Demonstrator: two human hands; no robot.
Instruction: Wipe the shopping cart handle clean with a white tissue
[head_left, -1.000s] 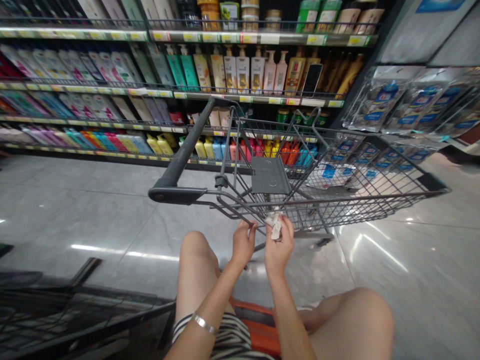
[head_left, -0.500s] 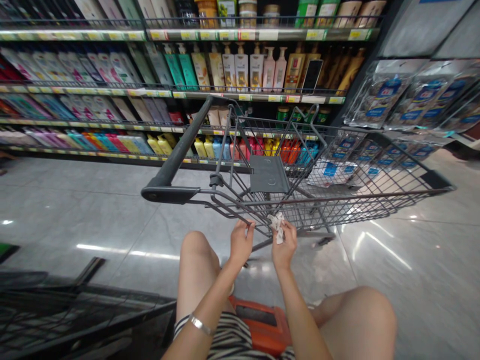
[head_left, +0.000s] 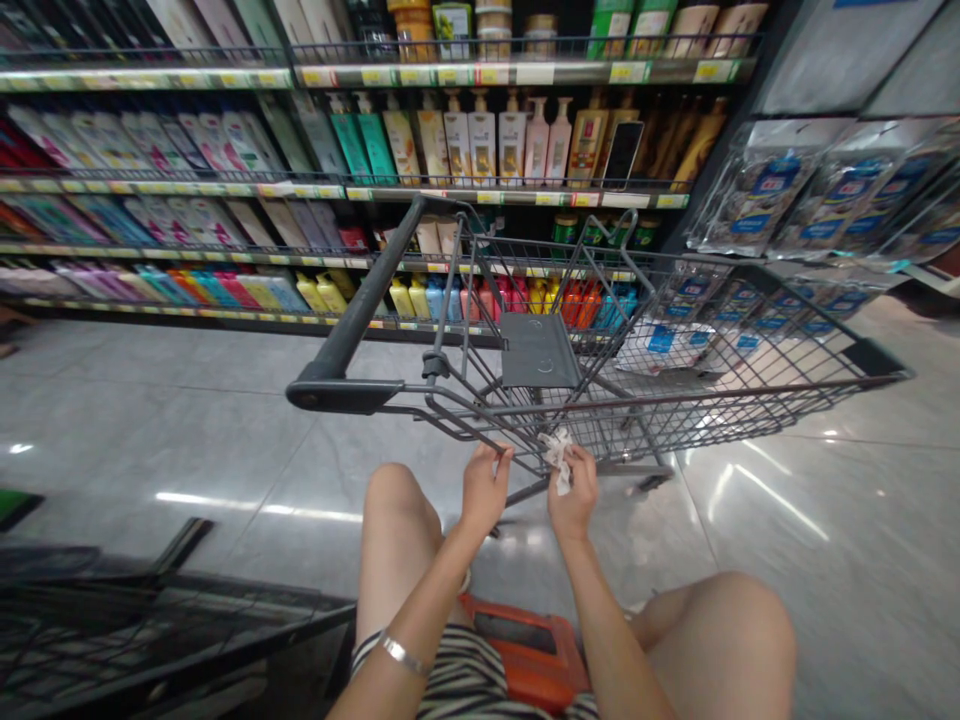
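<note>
A crumpled whitish tissue is pinched in the fingers of my right hand, beside the lower side bars of a grey shopping cart. To its left, my left hand is closed around or against a thin lower bar of the cart, its fingertips pressed together at the metal. The cart stands sideways in front of me, its dark handle at the left and its wire basket to the right. A grey seat flap lies inside the cart frame.
Shelves of bottles run behind the cart, with a dark phone-like rectangle on one. Silvery packs hang at the right. An orange seat or basket is beneath me; another dark cart stands lower left.
Both hands have shifted very slightly in view along with the cart, by a few pixels. The tissue is turned a little; both grips look the same.
</note>
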